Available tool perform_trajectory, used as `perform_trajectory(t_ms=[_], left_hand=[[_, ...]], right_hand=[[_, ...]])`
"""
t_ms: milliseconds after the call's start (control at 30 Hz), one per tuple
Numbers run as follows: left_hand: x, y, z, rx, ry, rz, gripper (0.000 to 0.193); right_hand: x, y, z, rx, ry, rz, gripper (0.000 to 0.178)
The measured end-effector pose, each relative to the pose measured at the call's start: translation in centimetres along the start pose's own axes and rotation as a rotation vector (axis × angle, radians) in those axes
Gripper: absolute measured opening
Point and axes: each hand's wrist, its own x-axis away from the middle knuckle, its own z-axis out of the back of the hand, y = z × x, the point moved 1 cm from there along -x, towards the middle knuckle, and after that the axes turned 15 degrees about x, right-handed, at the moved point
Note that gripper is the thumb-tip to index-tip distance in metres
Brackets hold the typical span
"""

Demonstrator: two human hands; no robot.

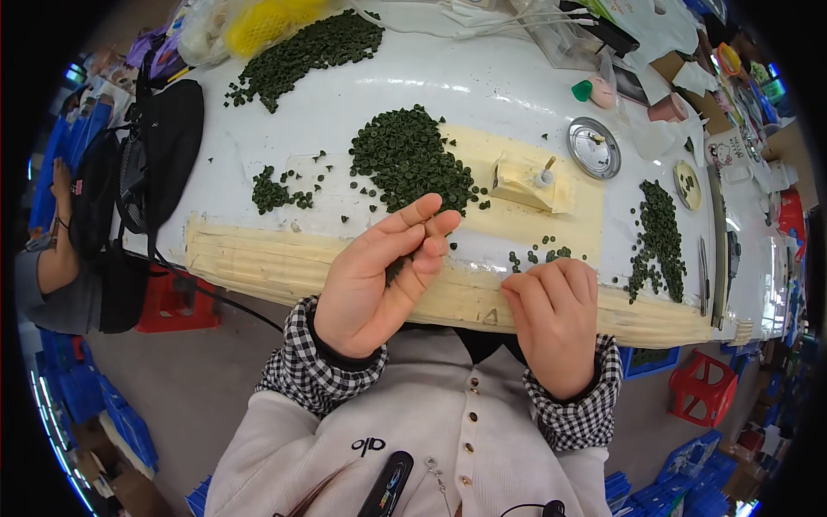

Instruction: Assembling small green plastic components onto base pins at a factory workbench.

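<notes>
Palm partly up, my left hand (379,280) hovers over the table's front edge, thumb and fingertips pressed together. Whatever they pinch, if anything, is too small to make out. Just beyond it lies a big heap of small dark green round pieces (405,159). To the right, my right hand (556,319) is over the taped front edge, back upward and fingers curled inward against the thumb; anything inside is hidden. Several loose green pieces (530,257) lie just past its fingers. Behind those stands a tape-covered block (530,185) with a short upright pin.
More green pieces form a far heap (306,56), a small left cluster (274,191) and a right pile (657,241). A round metal dish (594,146) and tweezers (704,276) lie at right. A black bag (168,142) is at left, near another person's arm (60,233). Red stools flank the table.
</notes>
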Motion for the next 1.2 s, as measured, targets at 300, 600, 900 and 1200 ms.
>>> perform_trajectory(t_ms=[300, 600, 900, 1200], left_hand=[[0.1, 0.2, 1.6, 0.044, -0.181, 0.106, 0.025], [0.3, -1.8, 0.0, -0.207, -0.053, 0.097, 0.032], [0.2, -2.3, 0.9, -0.188, -0.111, 0.181, 0.028], [0.1, -2.6, 0.6, -0.258, -0.141, 0.161, 0.026]], right_hand=[[-0.4, 0.3, 0.4, -0.001, -0.172, 0.015, 0.013], [-0.1, 0.4, 0.3, -0.295, 0.022, -0.139, 0.021], [0.4, -0.3, 0.8, -0.538, 0.149, -0.326, 0.019], [0.7, -0.5, 0.5, -0.866, 0.133, -0.492, 0.016]])
